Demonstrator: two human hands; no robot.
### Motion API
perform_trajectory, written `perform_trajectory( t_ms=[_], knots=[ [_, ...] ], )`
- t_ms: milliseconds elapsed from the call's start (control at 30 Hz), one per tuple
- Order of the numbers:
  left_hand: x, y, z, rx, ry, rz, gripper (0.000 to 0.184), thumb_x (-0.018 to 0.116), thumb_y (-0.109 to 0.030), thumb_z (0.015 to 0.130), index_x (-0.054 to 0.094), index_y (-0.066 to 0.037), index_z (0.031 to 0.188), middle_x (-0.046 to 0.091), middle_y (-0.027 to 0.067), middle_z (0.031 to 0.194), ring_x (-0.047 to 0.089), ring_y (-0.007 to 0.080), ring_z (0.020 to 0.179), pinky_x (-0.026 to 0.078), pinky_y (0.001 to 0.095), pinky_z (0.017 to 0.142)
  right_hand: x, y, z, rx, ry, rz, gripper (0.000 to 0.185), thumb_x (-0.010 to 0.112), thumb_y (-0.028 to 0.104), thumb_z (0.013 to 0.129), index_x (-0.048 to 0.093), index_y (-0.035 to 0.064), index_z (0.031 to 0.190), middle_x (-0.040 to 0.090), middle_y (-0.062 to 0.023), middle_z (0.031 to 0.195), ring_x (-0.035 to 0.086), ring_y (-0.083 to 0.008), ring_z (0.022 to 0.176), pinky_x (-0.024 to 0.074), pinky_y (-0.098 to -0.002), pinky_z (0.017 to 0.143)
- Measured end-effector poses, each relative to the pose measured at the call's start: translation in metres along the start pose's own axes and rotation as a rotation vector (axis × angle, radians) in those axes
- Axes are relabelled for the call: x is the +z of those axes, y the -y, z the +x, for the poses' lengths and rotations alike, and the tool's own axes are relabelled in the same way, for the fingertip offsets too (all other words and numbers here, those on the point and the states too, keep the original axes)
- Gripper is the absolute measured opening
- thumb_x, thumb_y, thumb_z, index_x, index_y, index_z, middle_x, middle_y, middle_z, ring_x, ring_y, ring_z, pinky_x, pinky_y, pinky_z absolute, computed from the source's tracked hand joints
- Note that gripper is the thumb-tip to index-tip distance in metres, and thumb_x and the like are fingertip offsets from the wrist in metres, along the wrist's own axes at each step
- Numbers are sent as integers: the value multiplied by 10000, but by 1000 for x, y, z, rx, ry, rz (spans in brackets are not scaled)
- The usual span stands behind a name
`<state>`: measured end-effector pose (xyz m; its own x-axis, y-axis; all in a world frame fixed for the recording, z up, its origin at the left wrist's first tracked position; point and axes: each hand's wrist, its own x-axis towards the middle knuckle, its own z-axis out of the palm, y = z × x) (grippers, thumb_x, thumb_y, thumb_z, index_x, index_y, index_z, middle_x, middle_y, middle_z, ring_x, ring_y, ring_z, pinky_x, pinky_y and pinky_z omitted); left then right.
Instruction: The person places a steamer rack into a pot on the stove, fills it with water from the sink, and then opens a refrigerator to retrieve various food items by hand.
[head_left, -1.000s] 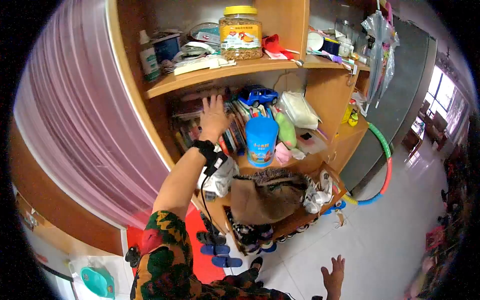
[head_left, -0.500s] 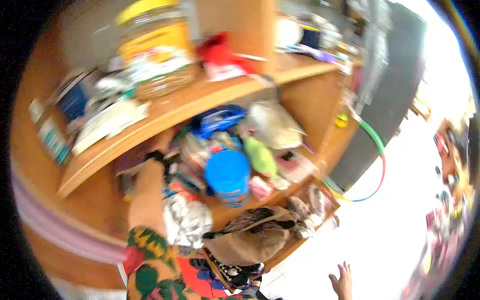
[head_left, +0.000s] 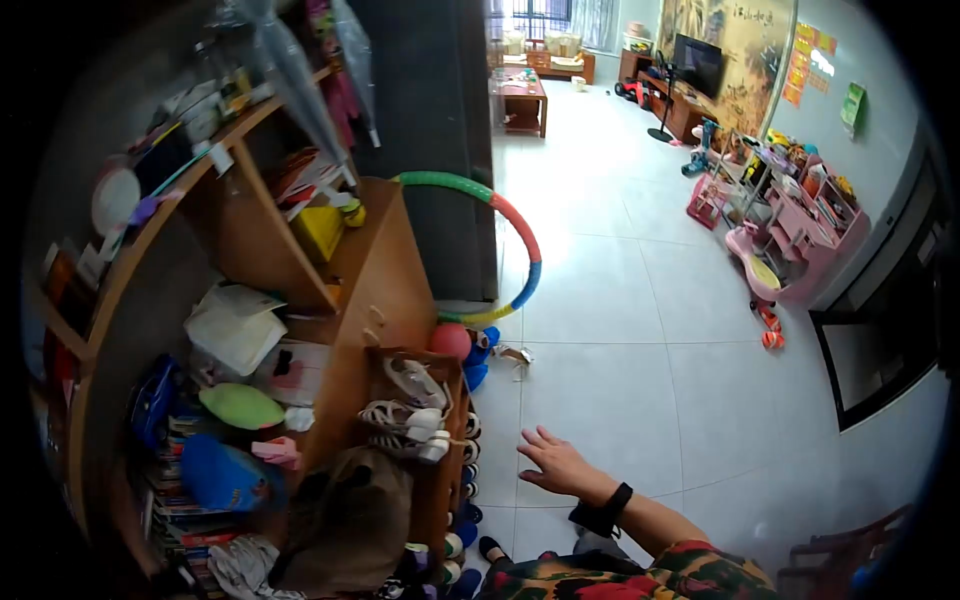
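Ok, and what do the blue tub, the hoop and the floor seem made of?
Blue tub: probably smooth plastic, evenly coloured with side printing. Hoop: likely plastic, holding a firm ring of coloured segments; foam covering possible. Floor: glossy tile, perhaps ceramic, judging by straight joints and reflected light.

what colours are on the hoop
Green, red, blue and yellow; the hoop shows best in the head view.

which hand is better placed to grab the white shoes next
Likely the right hand: it hangs open and appears near the white shoes; the left hand cannot be made out.
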<state>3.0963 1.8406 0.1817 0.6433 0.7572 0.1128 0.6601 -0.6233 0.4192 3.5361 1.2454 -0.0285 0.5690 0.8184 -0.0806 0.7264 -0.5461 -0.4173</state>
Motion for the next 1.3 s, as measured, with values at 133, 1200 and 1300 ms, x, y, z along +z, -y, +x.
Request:
perform_trajectory(
  t_ms=[133,1200,1300],
  knots=[
    [22,-110,-93,-84,-279,88,473,414,-251,901,283,-89,1325,299,145,1342,332,259,1216,331,363,969,-20,-51,-12,-38,-16,64,465,563,345,775,477,51,1125,375,-153,1266,331,-376,1183,368,-467,883],
    [504,-804,132,228,584,-689,375,564,-61,756,519,3,1122,579,83,994,527,118,833,431,235,737,-240,-474,-54,688,-345,213,419,606,277,732,542,43,1073,438,-194,1229,348,-389,1176,333,-428,938],
    [523,-864,171,379,637,-684,376,587,-70,748,526,-8,1114,576,95,1043,537,148,850,438,253,745,-243,-500,-36,705,-347,240,422,605,283,732,542,45,1075,439,-186,1232,347,-389,1177,330,-426,942]
  ],
)
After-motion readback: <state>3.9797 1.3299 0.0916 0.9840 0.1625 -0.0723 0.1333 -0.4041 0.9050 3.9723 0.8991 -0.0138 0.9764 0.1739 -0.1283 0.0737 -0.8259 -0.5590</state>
